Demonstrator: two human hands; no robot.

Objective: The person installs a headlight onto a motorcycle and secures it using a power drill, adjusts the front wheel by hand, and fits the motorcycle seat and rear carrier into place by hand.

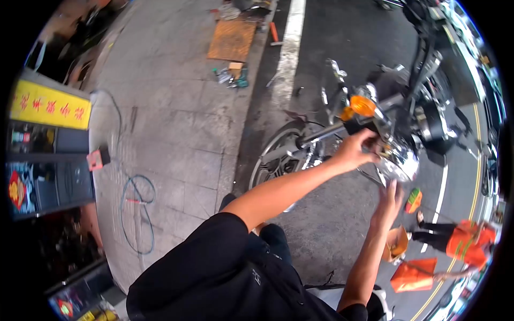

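A motorcycle's chrome headlight (399,161) is between my two hands at the front of the bike. My left hand (355,152) is curled at the headlight's near-left edge, thumb and fingers bent round it; the fingertips are partly hidden. Against the shiny shell from below rests my right hand (389,200), its fingers pressed to the surface and somewhat blurred. Just above the left hand sits an orange turn signal (362,106). A silver fork tube (324,135) leads to the front wheel (274,160) on the left.
On the pavement lie a rusty-brown board (231,40), a small heap of tools and parts (233,78), and a coiled hose (126,214). At right, a person in an orange vest (465,245) stands near an orange bag (413,275). A yellow sign (51,105) is at left.
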